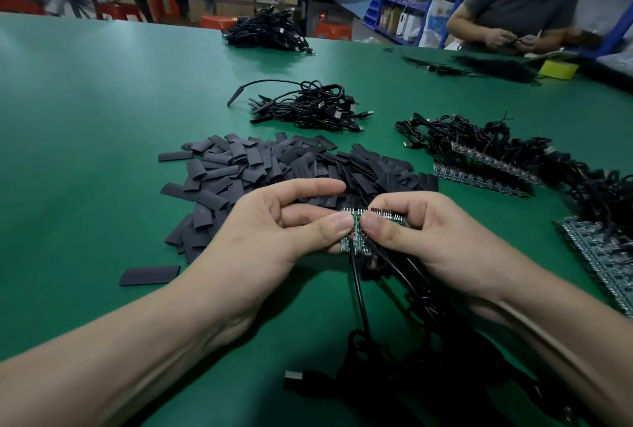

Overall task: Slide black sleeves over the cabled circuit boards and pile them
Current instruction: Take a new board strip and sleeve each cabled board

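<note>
Both hands meet over a strip of small green circuit boards (356, 226) with black cables (359, 289) hanging from it toward me. My left hand (274, 231) pinches the strip's left end between thumb and fingers. My right hand (421, 238) pinches the part beside it, thumb on top. Just behind the hands lies a wide heap of flat black sleeves (260, 169); one loose sleeve (149, 275) lies apart at the left. A pile of sleeved cables (308, 108) sits farther back.
Strips of cabled boards (486, 166) lie at the right, and more boards (606, 255) at the far right edge. Another cable pile (267, 32) is at the back of the green table (102, 101). A seated person (513, 5) works at the far right corner.
</note>
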